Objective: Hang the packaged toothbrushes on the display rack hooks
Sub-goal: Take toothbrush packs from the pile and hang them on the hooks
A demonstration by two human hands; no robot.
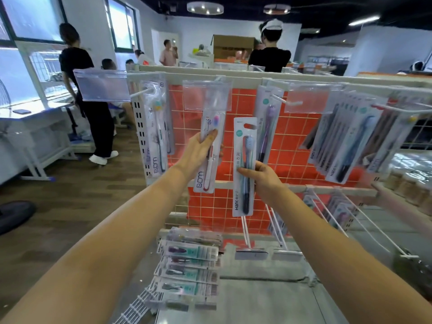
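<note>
Toothbrush packs are hanging in rows on the display rack (252,77), largest element, its red grid backing white hooks. Left hand (198,150) is gripping a white pack (209,157) mid-length, fingers curled round it, raising its top toward the hook behind a clear label holder (207,94). Right hand (263,177) is pinching a teal pack (244,167) upright, hang-hole uppermost, apparently ready for hooking.

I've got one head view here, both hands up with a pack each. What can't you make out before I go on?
- Whether the left hand's red toothbrush pack is on its hook: a clear label holder covers its top.
- Small print on the right hand's blue toothbrush pack: too small.
- Loose packs below: blurred.
- Rack's right end: cut off by the frame edge.
</note>
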